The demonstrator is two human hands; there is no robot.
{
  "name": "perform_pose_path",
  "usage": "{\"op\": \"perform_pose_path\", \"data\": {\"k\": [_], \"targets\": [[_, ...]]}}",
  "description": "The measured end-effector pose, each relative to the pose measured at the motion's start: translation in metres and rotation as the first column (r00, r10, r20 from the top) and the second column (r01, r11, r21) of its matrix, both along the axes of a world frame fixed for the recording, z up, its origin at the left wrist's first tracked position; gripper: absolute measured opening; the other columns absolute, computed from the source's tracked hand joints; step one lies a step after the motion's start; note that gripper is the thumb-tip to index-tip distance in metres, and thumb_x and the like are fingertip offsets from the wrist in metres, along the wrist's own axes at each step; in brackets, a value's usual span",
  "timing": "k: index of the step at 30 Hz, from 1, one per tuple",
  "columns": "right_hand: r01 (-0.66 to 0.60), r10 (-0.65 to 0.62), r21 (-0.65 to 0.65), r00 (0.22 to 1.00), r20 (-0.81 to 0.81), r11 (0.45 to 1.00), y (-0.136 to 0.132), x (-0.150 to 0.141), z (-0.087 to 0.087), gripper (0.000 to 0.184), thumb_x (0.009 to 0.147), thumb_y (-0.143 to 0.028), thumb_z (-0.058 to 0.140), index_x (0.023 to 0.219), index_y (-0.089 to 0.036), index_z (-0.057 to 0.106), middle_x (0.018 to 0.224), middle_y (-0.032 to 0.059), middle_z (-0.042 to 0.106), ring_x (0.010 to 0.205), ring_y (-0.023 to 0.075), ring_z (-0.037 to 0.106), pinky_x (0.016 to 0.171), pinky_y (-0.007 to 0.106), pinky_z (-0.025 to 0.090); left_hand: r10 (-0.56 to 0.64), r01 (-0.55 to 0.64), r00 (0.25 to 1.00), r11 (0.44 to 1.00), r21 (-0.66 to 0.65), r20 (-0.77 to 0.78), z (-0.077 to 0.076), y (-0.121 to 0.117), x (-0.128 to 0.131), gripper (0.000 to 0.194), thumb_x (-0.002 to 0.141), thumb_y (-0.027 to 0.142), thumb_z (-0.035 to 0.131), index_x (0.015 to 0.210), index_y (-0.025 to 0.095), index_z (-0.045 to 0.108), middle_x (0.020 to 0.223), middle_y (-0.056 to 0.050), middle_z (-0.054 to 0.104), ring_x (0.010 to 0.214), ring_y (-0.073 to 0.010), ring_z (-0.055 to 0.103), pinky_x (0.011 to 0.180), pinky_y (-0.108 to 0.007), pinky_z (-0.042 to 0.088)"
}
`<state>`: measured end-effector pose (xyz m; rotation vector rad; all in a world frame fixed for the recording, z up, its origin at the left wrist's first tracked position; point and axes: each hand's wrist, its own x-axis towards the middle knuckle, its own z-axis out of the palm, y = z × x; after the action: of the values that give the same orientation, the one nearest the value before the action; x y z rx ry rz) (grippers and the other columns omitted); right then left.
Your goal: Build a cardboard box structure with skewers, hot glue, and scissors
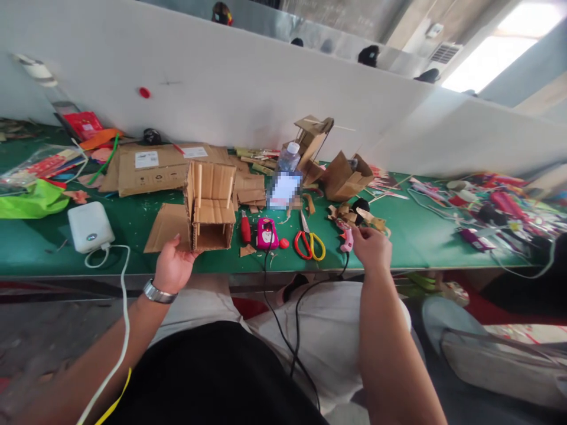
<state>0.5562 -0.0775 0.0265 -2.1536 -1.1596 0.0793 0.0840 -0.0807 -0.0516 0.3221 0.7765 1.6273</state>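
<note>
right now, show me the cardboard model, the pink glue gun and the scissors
Cardboard model (214,211), head view: on the flat panel midway up its front.
Pink glue gun (348,241), head view: on its pink body.
Scissors (308,231), head view: where blades meet handles.

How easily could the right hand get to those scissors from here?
Probably yes, easily: the scissors lie uncovered on the green table, left of the right hand. The pink tool sits between, but the hand could likely pass over it.

On the green tabletop (425,236) lie scissors (309,234) and flat cardboard (170,163).
</note>
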Motion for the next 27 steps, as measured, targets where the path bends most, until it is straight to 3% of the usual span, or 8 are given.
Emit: {"op": "perform_pose_path", "data": {"k": [3, 6, 8, 10, 14, 19, 22, 27], "targets": [[-0.22, 0.211, 0.234, 0.975, 0.066, 0.947, -0.003, -0.068, 0.014, 0.027, 0.097, -0.047, 0.065, 0.089, -0.022, 0.074, 0.076, 0.0076, 0.072, 0.071, 0.025, 0.066, 0.074, 0.04, 0.054, -0.014, 0.013, 1.0, 1.0, -0.01, -0.01, 0.003, -0.002, 0.002, 0.02, 0.084, 0.027, 0.074, 0.103, 0.021, 0.075, 0.097, -0.003, 0.084, 0.083, -0.0195, 0.079, 0.065, -0.028, 0.067], [-0.643, 0.601, 0.334, 0.765, 0.232, 0.689, -0.005, -0.148, 0.035, 0.021, 0.103, -0.039, 0.062, 0.091, -0.025, 0.073, 0.089, 0.0079, 0.074, 0.083, 0.0259, 0.068, 0.08, 0.042, 0.055, -0.016, 0.016, 1.0, 1.0, -0.025, -0.015, 0.002, -0.003, 0.004, 0.016, 0.085, 0.028, 0.077, 0.098, 0.021, 0.074, 0.098, -0.003, 0.083, 0.084, -0.0191, 0.078, 0.067, -0.029, 0.067], [-0.803, 0.72, 0.33, 0.592, 0.362, 0.495, -0.003, -0.193, 0.047, 0.014, 0.102, -0.032, 0.064, 0.107, -0.024, 0.075, 0.107, 0.0103, 0.076, 0.104, 0.0292, 0.069, 0.097, 0.048, 0.054, -0.03, 0.03, 0.999, 0.999, -0.041, -0.014, 0.001, -0.005, 0.006, 0.017, 0.084, 0.029, 0.08, 0.098, 0.021, 0.074, 0.1, -0.002, 0.082, 0.084, -0.0188, 0.077, 0.067, -0.03, 0.067], [-0.852, 0.741, 0.308, 0.521, 0.423, 0.423, 0.003, -0.223, 0.055, 0.028, 0.103, -0.026, 0.06, 0.128, -0.024, 0.071, 0.126, 0.0124, 0.074, 0.118, 0.031, 0.066, 0.107, 0.052, 0.049, -0.043, 0.042, 0.999, 0.998, -0.052, -0.025, 0.0, -0.007, 0.007, 0.023, 0.083, 0.029, 0.084, 0.103, 0.022, 0.074, 0.106, -0.002, 0.081, 0.088, -0.0192, 0.078, 0.067, -0.03, 0.067], [-0.81, 0.679, 0.3, 0.586, 0.443, 0.504, 0.02, -0.247, 0.061, 0.039, 0.105, -0.026, 0.059, 0.143, -0.028, 0.066, 0.137, 0.0107, 0.073, 0.129, 0.035, 0.057, 0.11, 0.057, 0.041, -0.017, 0.012, 0.997, 0.998, -0.068, -0.071, 0.004, -0.014, 0.011, 0.037, 0.081, 0.031, 0.09, 0.115, 0.027, 0.076, 0.128, -0.004, 0.079, 0.098, -0.022, 0.078, 0.066, -0.029, 0.066], [-0.818, 0.693, 0.254, 0.573, 0.438, 0.516, 0.028, -0.244, 0.062, 0.013, 0.105, -0.029, 0.062, 0.108, -0.027, 0.075, 0.109, 0.0057, 0.081, 0.124, 0.0344, 0.058, 0.107, 0.056, 0.037, 0.015, -0.028, 0.991, 0.995, -0.095, -0.133, 0.019, -0.016, 0.01, 0.042, 0.084, 0.037, 0.09, 0.123, 0.027, 0.077, 0.122, -0.005, 0.082, 0.094, -0.0215, 0.08, 0.066, -0.029, 0.067], [-0.803, 0.678, 0.25, 0.592, 0.435, 0.541, 0.025, -0.239, 0.066, 0.011, 0.104, -0.033, 0.065, 0.107, -0.026, 0.074, 0.105, 0.0066, 0.08, 0.121, 0.0355, 0.058, 0.104, 0.055, 0.038, 0.029, -0.041, 0.985, 0.997, -0.071, -0.168, 0.029, -0.012, 0.006, 0.041, 0.087, 0.04, 0.088, 0.123, 0.024, 0.077, 0.121, -0.006, 0.082, 0.104, -0.0238, 0.081, 0.082, -0.033, 0.07], [-0.832, 0.756, 0.303, 0.55, 0.354, 0.464, 0.012, -0.234, 0.074, 0.008, 0.102, -0.033, 0.068, 0.105, -0.028, 0.075, 0.101, 0.0051, 0.08, 0.125, 0.035, 0.056, 0.107, 0.055, 0.042, 0.049, -0.055, 0.977, 0.998, -0.026, -0.207, 0.041, -0.001, -0.002, 0.033, 0.095, 0.045, 0.078, 0.122, 0.026, 0.078, 0.121, -0.007, 0.083, 0.119, -0.0271, 0.078, 0.094, -0.037, 0.07]]}}
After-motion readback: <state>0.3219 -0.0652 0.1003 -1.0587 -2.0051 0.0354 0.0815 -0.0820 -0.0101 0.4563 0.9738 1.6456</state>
